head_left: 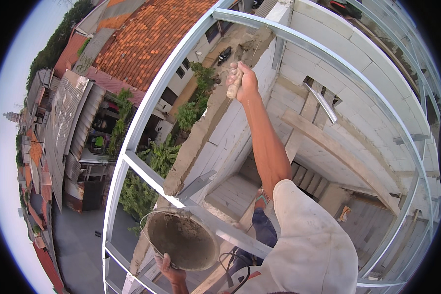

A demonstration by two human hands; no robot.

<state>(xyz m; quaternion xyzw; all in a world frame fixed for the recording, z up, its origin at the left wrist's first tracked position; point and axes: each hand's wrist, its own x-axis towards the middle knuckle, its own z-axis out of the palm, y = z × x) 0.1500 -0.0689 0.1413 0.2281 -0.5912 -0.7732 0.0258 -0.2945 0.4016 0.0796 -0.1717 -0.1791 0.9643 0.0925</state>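
Rooftops lay below a block wall (pixel 230 132), mortared only partway. Right hand (pixel 245 81) gripped a trowel handle (pixel 234 83); left hand (pixel 171 272) clasped a mortar-filled bucket (pixel 183 240).

White block walls (pixel 338 63) rise unfinished under open daylight, framed by pale steel roof trusses (pixel 152 98). A timber beam (pixel 338 152) slants across the stairwell (pixel 235 193) below. Beyond the wall top (pixel 201 137), orange tiled roofs (pixel 152 34), green shrubs (pixel 157 157) and a grey street (pixel 78 245) lie far beneath.
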